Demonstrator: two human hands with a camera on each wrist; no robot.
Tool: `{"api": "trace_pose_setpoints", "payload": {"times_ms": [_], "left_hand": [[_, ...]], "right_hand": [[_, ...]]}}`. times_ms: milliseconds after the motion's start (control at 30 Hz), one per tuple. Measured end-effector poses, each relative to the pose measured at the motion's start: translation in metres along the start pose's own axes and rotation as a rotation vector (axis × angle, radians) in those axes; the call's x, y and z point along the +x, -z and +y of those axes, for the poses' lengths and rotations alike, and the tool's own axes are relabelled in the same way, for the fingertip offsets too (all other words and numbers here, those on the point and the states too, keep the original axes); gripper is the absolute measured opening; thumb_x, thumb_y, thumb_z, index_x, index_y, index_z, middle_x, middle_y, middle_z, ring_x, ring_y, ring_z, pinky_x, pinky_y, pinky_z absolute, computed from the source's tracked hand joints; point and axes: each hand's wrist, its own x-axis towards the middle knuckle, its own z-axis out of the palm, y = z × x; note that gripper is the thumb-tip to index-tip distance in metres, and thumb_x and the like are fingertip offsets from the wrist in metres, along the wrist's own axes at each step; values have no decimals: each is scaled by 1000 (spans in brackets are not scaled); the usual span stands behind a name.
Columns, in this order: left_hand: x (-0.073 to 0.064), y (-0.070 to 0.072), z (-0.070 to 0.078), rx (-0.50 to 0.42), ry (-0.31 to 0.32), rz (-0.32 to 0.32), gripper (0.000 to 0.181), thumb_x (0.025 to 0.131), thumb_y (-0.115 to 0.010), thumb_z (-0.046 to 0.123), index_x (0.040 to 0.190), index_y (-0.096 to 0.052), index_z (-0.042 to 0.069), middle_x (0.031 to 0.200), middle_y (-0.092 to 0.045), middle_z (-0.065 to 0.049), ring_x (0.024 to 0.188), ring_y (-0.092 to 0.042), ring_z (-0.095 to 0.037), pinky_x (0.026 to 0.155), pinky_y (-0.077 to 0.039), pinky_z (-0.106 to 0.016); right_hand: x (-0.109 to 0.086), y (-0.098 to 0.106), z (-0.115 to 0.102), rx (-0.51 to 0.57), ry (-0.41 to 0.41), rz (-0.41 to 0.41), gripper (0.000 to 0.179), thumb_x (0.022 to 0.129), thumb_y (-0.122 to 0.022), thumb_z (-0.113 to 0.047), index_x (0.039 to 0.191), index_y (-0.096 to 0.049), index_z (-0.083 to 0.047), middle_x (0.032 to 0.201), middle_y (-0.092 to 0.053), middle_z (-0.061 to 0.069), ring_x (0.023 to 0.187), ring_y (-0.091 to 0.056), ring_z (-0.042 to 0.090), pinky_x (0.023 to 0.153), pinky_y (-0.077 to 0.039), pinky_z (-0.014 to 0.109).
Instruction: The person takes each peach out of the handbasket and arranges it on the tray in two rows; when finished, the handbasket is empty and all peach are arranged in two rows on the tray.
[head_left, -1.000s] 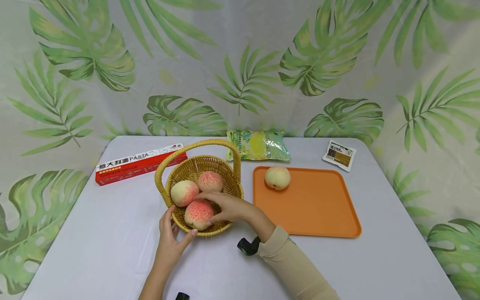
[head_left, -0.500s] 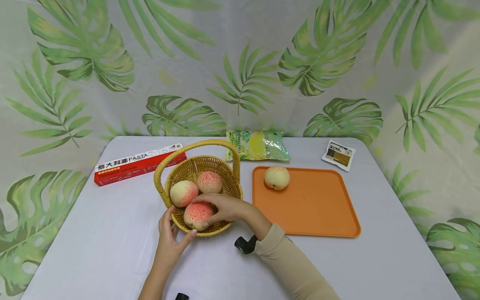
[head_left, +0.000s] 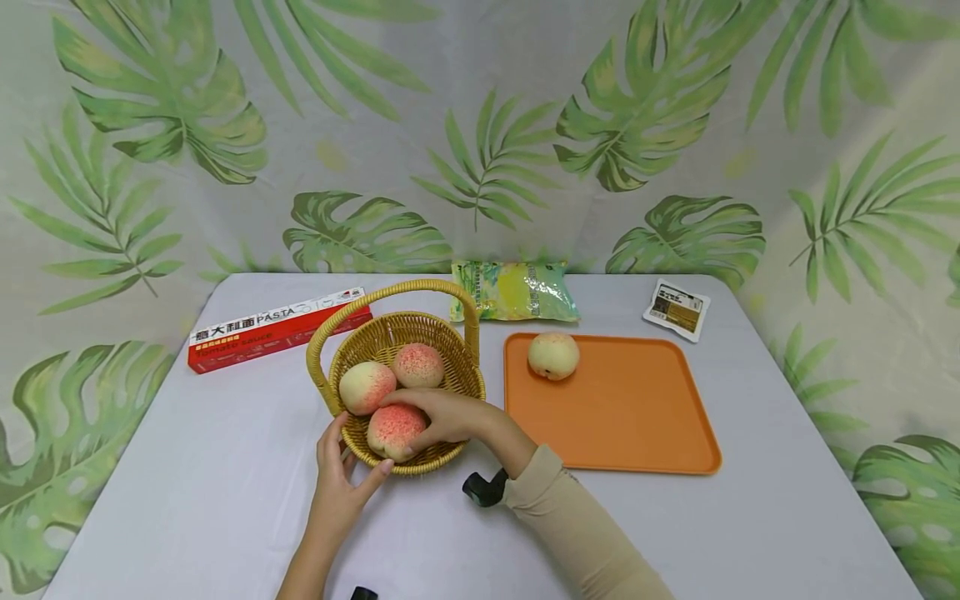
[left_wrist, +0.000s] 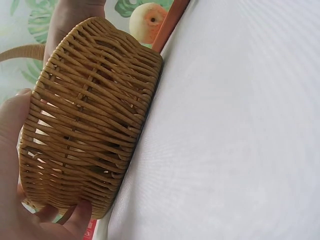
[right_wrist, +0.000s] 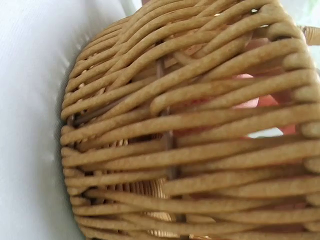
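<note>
A yellow wicker basket (head_left: pixel 467 350) with a tall arched handle stands left of centre and holds three peaches. My left hand (head_left: pixel 337 475) grips its front left side, thumb at the rim and fingers round the wall; the left wrist view shows the thumb and fingertips on the weave (left_wrist: pixel 95 115). Inside the basket, my right hand (head_left: pixel 450 415) holds the front peach (head_left: pixel 396 429) between thumb and fingers. A paler peach (head_left: pixel 367 387) and a speckled pink one (head_left: pixel 419 365) lie behind it. Only basket weave (right_wrist: pixel 200 130) fills most of the right wrist view, hiding that hand.
To the right lies an orange tray (head_left: pixel 622 408) with a pale peach (head_left: pixel 553 356) on it. A red pasta box (head_left: pixel 277 331) sits back left, a green-yellow bag (head_left: pixel 516 292) at the back, and a small white packet (head_left: pixel 677 311) back right.
The right hand's fingers have shifted slightly left over the front peach, and the right forearm has drifted a little left. The left hand keeps its grip on the basket.
</note>
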Motion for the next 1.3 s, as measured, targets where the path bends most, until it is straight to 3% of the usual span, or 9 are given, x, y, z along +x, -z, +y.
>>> {"api": "trace_pose_setpoints", "payload": {"times_ms": [400, 733, 1100, 1300], "left_hand": [[0, 0, 1, -11, -7, -1, 88, 78, -71, 14, 142, -11, 9, 141, -7, -16, 124, -20, -32, 100, -26, -48], [-1, 0, 2, 1, -3, 3, 88, 78, -71, 15, 142, -12, 9, 140, -7, -16, 124, -20, -32, 100, -26, -49], [0, 0, -1, 0, 3, -1, 85, 80, -70, 16, 142, -12, 12, 141, -7, -16, 125, -18, -34, 100, -24, -51], [0, 0, -1, -7, 1, 2, 87, 79, -71, 16, 142, -12, 9, 141, -7, -16, 125, -18, -32, 101, -23, -51]], "right_hand": [[2, -1, -1, -29, 27, 6, 63, 74, -73, -19, 130, -45, -14, 129, -43, -1, 117, -37, 7, 97, -31, 23], [-2, 1, -2, -7, 65, 58, 61, 74, -72, -17, 129, -46, -13, 131, -42, 1, 120, -34, 10, 98, -30, 26], [-16, 4, -8, 44, 77, 201, 63, 73, -75, -18, 129, -46, -13, 132, -42, 0, 123, -32, 11, 99, -31, 29], [-30, 11, -16, 172, 98, 311, 67, 72, -77, -17, 131, -45, -14, 134, -39, 2, 118, -39, 16, 86, -44, 27]]}}
